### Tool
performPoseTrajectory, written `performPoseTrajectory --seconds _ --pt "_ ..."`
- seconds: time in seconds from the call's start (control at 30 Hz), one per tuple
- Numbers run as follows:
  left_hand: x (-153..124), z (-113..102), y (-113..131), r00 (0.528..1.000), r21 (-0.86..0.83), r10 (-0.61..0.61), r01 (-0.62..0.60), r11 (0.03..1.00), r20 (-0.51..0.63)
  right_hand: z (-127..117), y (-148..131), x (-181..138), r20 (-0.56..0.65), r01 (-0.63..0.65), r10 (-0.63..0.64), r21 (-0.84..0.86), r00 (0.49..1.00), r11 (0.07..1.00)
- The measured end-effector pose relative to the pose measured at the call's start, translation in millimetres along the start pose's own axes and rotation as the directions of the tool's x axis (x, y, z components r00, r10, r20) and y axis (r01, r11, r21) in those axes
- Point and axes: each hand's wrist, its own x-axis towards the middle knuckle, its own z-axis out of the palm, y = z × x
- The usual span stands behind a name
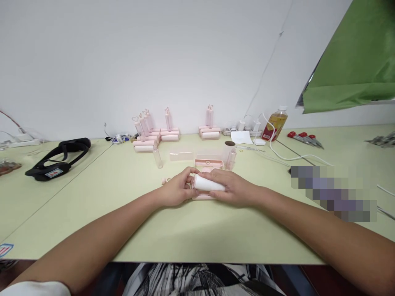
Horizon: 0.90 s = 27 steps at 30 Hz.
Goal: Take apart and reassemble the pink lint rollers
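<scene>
Between my two hands is a white roll [209, 183], lying sideways with a pink ring at its left end. My left hand [175, 190] grips that left end with curled fingers. From the other side, my right hand [236, 188] wraps round the roll's right part. Partly hidden beneath them is a pink casing piece [204, 197]. Just beyond my hands lies a long pink open shell [209, 163]. Clear plastic tubes stand to the left [157, 158] and right [230, 159], and a small pink part [165, 180] rests beside my left hand.
Along the wall stand pink rollers [145, 146] with clear handles. Clear covers [181, 156], a drink bottle [275, 123], white cables [296, 158] and red-handled tools [305, 138] lie farther back. A black head strap [58, 158] is left; a green sheet [354, 61] hangs upper right.
</scene>
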Motion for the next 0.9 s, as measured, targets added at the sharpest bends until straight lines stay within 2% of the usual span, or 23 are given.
performPoseTrajectory --seconds 0.1,0.23,0.43,0.63,0.9 --pt "3.6 -2.8 0.0 0.992 -0.236 -0.101 0.115 0.965 0.071 -0.9 3.5 1.1 -0.025 0.043 -0.044 -0.024 0.999 0.999" --pt "6.8 -4.5 3.8 0.97 -0.321 -0.238 0.24 0.916 0.046 -3.3 2.5 1.8 -0.015 0.035 -0.035 -0.02 0.999 0.999" --pt "7.1 -9.0 1.6 0.969 -0.329 -0.226 0.247 0.912 0.103 -3.4 1.6 1.6 -0.009 0.056 -0.056 0.002 0.998 0.998" --pt "5.1 -14.5 -0.6 0.971 -0.345 -0.202 0.236 0.909 0.13 -0.1 3.1 3.9 -0.076 0.119 -0.117 0.019 0.99 0.993" --pt "5.0 -21.2 0.2 0.959 -0.31 -0.202 0.258 0.915 0.2 -0.3 2.4 5.9 -0.066 0.127 -0.123 0.05 0.99 0.991"
